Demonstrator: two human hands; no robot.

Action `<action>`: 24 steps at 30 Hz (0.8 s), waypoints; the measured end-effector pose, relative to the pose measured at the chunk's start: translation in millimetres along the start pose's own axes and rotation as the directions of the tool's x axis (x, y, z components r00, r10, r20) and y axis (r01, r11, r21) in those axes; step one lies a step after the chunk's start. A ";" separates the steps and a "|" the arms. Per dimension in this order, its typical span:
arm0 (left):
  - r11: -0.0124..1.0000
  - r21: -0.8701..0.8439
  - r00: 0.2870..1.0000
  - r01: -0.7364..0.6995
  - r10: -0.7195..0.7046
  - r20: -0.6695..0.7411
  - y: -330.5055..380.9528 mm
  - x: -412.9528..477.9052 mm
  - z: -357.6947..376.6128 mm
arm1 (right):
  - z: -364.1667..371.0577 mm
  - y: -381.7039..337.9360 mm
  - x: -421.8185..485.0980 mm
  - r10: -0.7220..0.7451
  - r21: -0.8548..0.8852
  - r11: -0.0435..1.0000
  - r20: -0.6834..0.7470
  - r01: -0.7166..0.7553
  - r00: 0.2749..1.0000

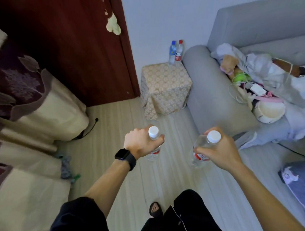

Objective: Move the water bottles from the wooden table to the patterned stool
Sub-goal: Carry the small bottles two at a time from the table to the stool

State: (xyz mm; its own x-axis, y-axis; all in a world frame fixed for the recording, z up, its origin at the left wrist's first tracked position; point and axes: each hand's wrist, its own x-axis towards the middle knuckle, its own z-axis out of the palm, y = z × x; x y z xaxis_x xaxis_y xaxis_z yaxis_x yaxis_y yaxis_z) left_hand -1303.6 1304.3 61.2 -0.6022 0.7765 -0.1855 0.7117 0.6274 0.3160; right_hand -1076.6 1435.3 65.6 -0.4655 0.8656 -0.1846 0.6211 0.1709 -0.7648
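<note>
Over floor (pixel 168 180), bottles (pixel 154 152) inside curled fingers (pixel 158 140)

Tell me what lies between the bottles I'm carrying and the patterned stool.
Head view: only bare floor lies between the left bottle, the right bottle and the patterned stool.

Dim, cool indoor light, source possibly upper right. Soft shadows. Wide-angle bending at edges; bedding (pixel 18 102) at left smeared; dark door (pixel 68 49) loses detail.
</note>
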 end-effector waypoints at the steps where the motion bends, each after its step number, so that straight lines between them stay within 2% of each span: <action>1: 1.000 0.001 1.000 -0.003 0.003 0.018 3.9 20.9 1.8 | -0.7 3.5 17.4 0.015 0.012 1.000 0.007 -0.015 1.000; 7: 1.000 0.023 0.998 -0.009 0.008 0.064 39.0 149.4 13.4 | -8.5 20.8 139.3 0.049 0.004 0.999 0.078 -0.049 0.996; 12: 0.998 -0.022 0.993 0.064 -0.061 0.104 67.4 233.3 6.1 | -15.4 21.2 242.3 0.068 -0.022 0.998 0.182 -0.066 0.981; 16: 0.992 -0.057 0.986 0.116 -0.108 0.127 74.7 293.9 6.7 | -20.2 12.2 311.9 0.061 -0.044 0.998 0.195 -0.054 0.979; 24: 0.995 -0.058 0.971 0.076 -0.060 0.232 75.6 438.1 17.7 | -7.1 -4.6 450.1 0.078 -0.080 0.995 0.245 -0.060 0.966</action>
State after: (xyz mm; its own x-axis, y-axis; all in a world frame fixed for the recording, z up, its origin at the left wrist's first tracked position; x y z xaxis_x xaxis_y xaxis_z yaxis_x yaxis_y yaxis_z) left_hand -1507.2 1692.9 -12.7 -0.5437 0.7296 -0.4149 0.6416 0.6800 0.3549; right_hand -1284.5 1827.5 -9.5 -0.5559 0.7342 -0.3897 0.6963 0.1553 -0.7008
